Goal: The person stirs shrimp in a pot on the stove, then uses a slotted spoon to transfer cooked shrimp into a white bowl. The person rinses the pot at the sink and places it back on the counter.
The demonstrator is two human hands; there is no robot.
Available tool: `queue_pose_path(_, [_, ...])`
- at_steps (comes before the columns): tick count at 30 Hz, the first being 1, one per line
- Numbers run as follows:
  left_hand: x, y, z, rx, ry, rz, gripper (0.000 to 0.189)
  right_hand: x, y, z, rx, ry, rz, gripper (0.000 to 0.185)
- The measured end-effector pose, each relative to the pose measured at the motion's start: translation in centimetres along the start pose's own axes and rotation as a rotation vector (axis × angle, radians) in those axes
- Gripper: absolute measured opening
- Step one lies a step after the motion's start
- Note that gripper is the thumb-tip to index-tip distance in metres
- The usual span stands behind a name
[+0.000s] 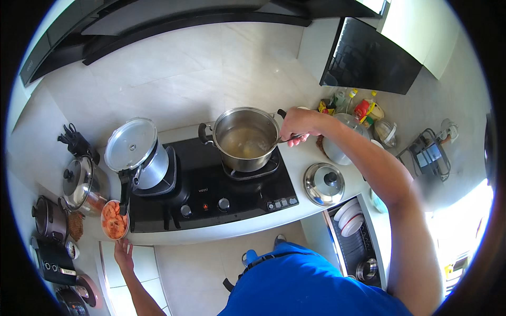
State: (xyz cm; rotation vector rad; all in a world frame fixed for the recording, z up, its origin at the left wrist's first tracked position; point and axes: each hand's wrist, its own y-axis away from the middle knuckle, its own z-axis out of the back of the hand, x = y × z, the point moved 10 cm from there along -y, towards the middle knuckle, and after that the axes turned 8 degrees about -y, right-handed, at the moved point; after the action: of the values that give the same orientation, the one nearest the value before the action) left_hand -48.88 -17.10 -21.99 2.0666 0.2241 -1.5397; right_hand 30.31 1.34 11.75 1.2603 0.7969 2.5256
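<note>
My right hand (294,127) grips the handle of a metal utensil (279,141), whose far end dips into cloudy liquid in a stainless steel pot (245,156). The pot sits on the right burner of the black gas hob (201,177). At the lower left, my left hand (124,253) has its fingers at the near rim of a bowl of orange-red food pieces (114,220); whether it grips the bowl cannot be told. An aluminium pressure cooker (152,170) stands on the left burner, its lid (132,144) tilted on top. A glass pot lid (324,184) lies right of the hob.
A lidded pot (85,181), a knife block (79,144) and small appliances (53,260) line the left counter. Bottles (365,108) stand at the back right. An open drawer (357,245) with bowls is at my right; the range hood (189,19) hangs above.
</note>
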Motion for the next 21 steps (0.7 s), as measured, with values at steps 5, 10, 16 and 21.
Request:
queue_pose_path(5, [0.3,0.4,-1.7,-0.007,0.003,0.010,0.070,-0.9,-1.5,-3.5,0.074,-0.311,0.042,0.009])
queue_pose_path(10, [-0.2,2.5,-3.2,-0.077,0.017,0.004,0.070,-2.2,-3.2,-4.1,-0.007,-0.634,0.177,0.008])
queue_pose_path(16, [1.8,3.4,-0.3,-0.283,0.048,-0.108,0.055,-2.8,-0.3,-1.0,-0.154,-0.476,0.296,0.025])
queue_pose_path(21, [10.5,7.8,1.9,-0.510,0.055,-0.019,0.038,-0.7,5.7,0.2,-0.406,0.061,0.481,0.037])
